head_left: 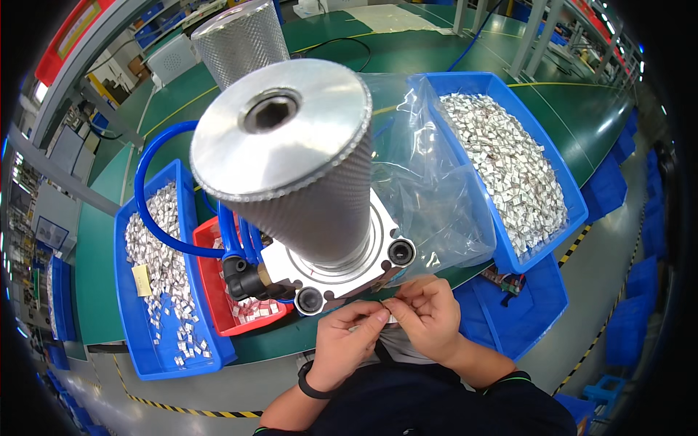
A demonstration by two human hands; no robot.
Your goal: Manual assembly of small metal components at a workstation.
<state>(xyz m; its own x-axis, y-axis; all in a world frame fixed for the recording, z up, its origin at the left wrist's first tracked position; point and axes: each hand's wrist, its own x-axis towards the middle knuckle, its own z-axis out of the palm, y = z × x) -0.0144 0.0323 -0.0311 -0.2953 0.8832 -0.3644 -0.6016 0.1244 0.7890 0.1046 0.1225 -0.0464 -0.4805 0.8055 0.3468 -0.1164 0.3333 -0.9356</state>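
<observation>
Small white packet (391,317), seemingly pinched between both hands' fingertips, left (351,341) and right (430,318)

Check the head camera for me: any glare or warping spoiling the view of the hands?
Head view: glare on the metal funnel top and clear plastic bag; fisheye bends the blue bins near the rim; left hand and right hand are sharp and evenly lit.

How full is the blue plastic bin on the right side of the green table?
Nearly full. The blue plastic bin on the green table holds small white pieces heaped close to its rim.
</observation>
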